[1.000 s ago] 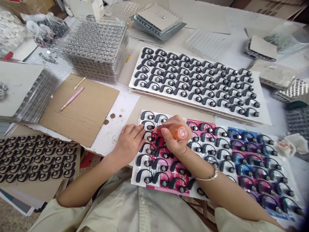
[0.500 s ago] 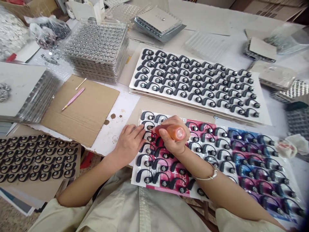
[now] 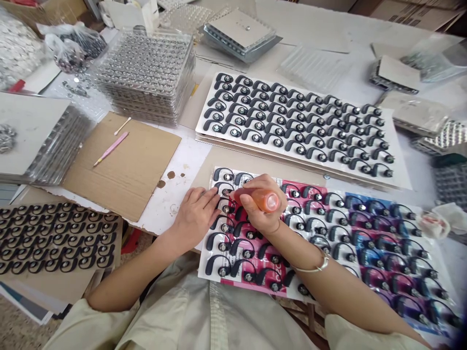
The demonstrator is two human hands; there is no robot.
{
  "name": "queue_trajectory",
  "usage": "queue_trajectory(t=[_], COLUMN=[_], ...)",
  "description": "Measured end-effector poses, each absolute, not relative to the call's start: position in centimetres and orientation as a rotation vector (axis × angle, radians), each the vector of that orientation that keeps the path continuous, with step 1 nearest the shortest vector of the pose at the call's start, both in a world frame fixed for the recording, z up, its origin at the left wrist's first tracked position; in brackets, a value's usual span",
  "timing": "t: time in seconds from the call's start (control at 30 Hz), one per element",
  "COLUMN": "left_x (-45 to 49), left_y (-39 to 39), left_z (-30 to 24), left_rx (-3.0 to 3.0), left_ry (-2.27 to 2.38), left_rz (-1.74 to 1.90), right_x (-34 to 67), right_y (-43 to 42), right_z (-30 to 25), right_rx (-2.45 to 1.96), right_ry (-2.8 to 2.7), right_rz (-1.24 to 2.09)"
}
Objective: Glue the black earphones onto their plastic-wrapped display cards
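My right hand (image 3: pixel 260 206) is shut around an orange plastic bottle (image 3: pixel 260 200), its tip pointing left and down at the black ear hooks. Those ear hooks (image 3: pixel 222 240), each with a round metal-centred bud, lie in rows on a printed pink and blue backing sheet (image 3: pixel 251 287). My left hand (image 3: pixel 195 216) rests flat on the sheet's left edge, fingertips on the top-left hooks, holding nothing. The bottle's tip and some hooks are hidden behind my hands.
A white board (image 3: pixel 292 126) carries rows of similar ear hooks behind the sheet. Stacked clear blister trays (image 3: pixel 146 68) stand at the back left. A cardboard sheet (image 3: pixel 124 165) holds a pink tool (image 3: pixel 111 148). More hooks (image 3: pixel 54 238) lie at lower left; a crumpled cloth (image 3: pixel 434 224) lies right.
The view drifts slightly. Both hands stay almost in place, and the orange bottle remains in my right hand.
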State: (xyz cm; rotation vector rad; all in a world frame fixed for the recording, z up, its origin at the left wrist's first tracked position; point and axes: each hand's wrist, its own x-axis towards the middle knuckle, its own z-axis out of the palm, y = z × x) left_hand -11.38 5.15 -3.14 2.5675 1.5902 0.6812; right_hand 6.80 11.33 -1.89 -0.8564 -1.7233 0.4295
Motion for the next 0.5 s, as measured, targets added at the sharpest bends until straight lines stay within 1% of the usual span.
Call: queue_trajectory(t=[0.3,0.4,0.5], left_x=[-11.3,-11.4,-11.5], left_y=[5.1,5.1,5.1], left_z=[-2.9,-3.0,-3.2], left_rx=[2.571,2.569,2.561], left_ry=[1.599,1.601,1.583], left_rz=[0.673,0.674,0.688], right_x=[6.8,6.7,7.0], right_y=[11.4,11.5,11.9], right_z=[-2.0,-1.6,-0.1], right_rx=[-0.854,-0.886,-0.867], right_ry=[-1.722,-1.663,-1.487], right_rz=[0.434,0.504,0.586])
